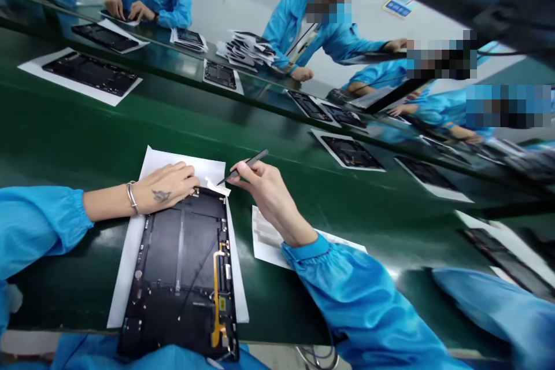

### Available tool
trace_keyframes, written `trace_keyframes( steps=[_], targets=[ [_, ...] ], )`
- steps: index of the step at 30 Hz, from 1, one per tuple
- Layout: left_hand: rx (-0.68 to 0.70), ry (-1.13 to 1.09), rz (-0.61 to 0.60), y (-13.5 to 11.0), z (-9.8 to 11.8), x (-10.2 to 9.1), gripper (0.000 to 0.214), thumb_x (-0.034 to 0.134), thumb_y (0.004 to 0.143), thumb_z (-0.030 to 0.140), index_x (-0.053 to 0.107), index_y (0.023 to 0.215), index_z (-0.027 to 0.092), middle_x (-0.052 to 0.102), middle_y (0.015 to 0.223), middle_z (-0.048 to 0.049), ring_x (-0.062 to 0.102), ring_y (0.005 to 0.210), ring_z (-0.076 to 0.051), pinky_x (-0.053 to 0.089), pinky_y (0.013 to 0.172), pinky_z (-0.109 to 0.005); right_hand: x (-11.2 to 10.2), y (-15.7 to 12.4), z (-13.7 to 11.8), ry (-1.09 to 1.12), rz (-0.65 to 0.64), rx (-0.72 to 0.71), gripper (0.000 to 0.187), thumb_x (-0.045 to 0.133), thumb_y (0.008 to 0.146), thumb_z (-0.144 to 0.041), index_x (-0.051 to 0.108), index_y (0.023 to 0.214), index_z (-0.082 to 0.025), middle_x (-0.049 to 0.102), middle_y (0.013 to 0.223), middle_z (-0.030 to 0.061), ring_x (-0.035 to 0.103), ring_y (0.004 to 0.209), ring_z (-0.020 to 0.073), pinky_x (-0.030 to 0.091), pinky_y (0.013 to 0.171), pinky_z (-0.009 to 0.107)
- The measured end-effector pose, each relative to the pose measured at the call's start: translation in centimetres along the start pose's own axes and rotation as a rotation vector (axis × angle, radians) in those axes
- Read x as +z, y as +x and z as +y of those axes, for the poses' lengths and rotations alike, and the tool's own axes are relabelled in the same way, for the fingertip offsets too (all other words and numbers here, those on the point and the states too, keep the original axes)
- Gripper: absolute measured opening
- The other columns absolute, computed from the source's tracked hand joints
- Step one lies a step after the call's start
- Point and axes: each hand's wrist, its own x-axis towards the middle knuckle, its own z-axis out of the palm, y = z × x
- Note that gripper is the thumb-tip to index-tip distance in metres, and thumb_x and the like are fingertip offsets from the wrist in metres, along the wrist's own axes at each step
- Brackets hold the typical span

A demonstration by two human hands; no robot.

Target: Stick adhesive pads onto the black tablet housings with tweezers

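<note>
A black tablet housing (165, 248) lies in front of me on white paper (124, 295), its near end jutting over the table edge. An orange flex cable (216, 289) runs along its right side. My left hand (167, 188) is closed with bent fingers on the housing's far edge; the fingertips are partly hidden. In my right hand (273, 196) I pinch dark tweezers (254, 160). Their tip points down at a small white strip (219, 187) by the housing's far edge. I cannot tell whether the tips grip the strip.
A white sheet with greyish strips (266, 240) lies under my right forearm. Beyond, the green table (173, 118) and a raised belt carry several housings on paper, such as one at the left (91, 72). Co-workers in blue sit opposite; a blue sleeve (494, 300) reaches in at right.
</note>
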Motion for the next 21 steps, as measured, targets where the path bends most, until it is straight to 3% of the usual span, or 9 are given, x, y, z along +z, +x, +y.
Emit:
trace_keyframes(
  steps=[8, 13, 21],
  targets=[
    [-0.027, -0.013, 0.035, -0.1, -0.1, -0.4, 0.015, 0.052, 0.101, 0.024, 0.066, 0.097, 0.019, 0.065, 0.095, -0.0044, 0.055, 0.081, -0.018, 0.04, 0.069, -0.029, 1.3, -0.3, 0.7, -0.019, -0.079, 0.074, 0.05, 0.077, 0.069, -0.067, 0.062, 0.071, -0.019, 0.056, 0.061, -0.0029, 0.059, 0.062, 0.0132, 0.056, 0.068, 0.03],
    [0.065, -0.13, 0.034, -0.6, -0.7, -0.9, 0.016, 0.054, 0.1, 0.021, 0.069, 0.101, 0.019, 0.068, 0.1, -0.0039, 0.058, 0.086, -0.017, 0.042, 0.069, -0.027, 1.5, -0.7, 0.8, -0.021, -0.062, 0.085, 0.047, 0.077, 0.071, -0.064, 0.063, 0.073, -0.019, 0.055, 0.061, -0.0031, 0.059, 0.063, 0.0134, 0.058, 0.068, 0.03],
    [0.082, -0.089, 0.071, -0.7, -0.6, -0.8, 0.016, 0.054, 0.1, 0.019, 0.069, 0.1, 0.017, 0.069, 0.1, -0.0047, 0.058, 0.085, -0.018, 0.044, 0.069, -0.028, 1.4, -0.6, 0.6, -0.059, -0.059, 0.102, 0.048, 0.078, 0.069, -0.064, 0.062, 0.071, -0.019, 0.055, 0.06, -0.0028, 0.059, 0.062, 0.0134, 0.06, 0.069, 0.032]
  ],
)
